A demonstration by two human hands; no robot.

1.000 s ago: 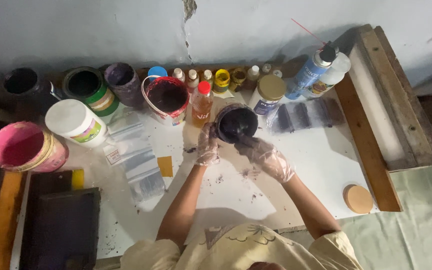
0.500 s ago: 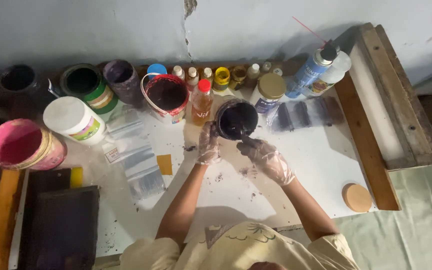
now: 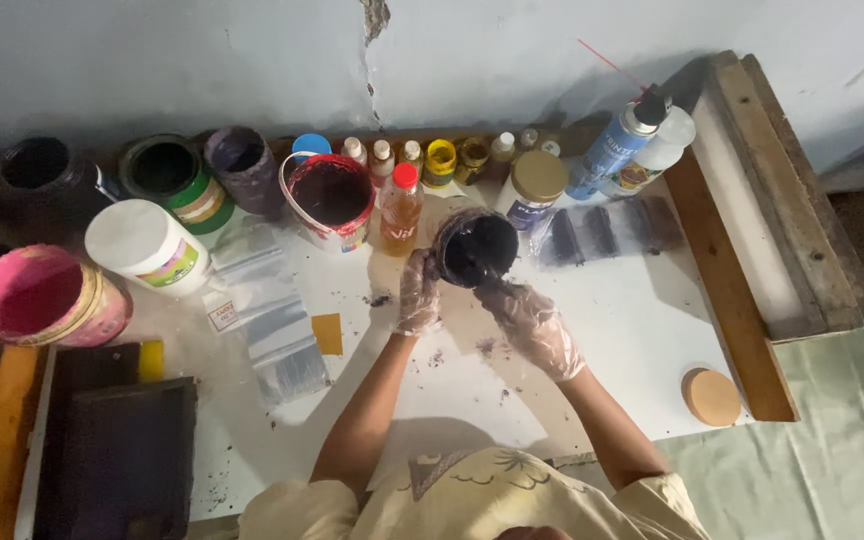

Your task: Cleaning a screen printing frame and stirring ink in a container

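Observation:
Both hands wear thin clear gloves. My left hand (image 3: 418, 293) grips the left side of a small round tub (image 3: 477, 248) full of black paste, held just above the white table (image 3: 612, 330). My right hand (image 3: 532, 325) is at the tub's lower right rim, fingers closed on what looks like a thin tool reaching into the paste; the tool itself is hard to make out. Dark specks (image 3: 380, 299) lie on the table below the tub.
Along the wall stand open paint tubs: red (image 3: 327, 195), purple (image 3: 240, 160), green (image 3: 167, 175), black (image 3: 42, 168), a pink bucket (image 3: 42, 300), a white jar (image 3: 147, 248), small bottles, an orange bottle (image 3: 401, 210), a blue spray can (image 3: 614, 150). Plastic bags (image 3: 272, 310), wooden frame (image 3: 752, 230), round wooden lid (image 3: 712, 397).
The black tub and both hands have stayed almost in place; my right hand has shifted slightly at the tub's rim.

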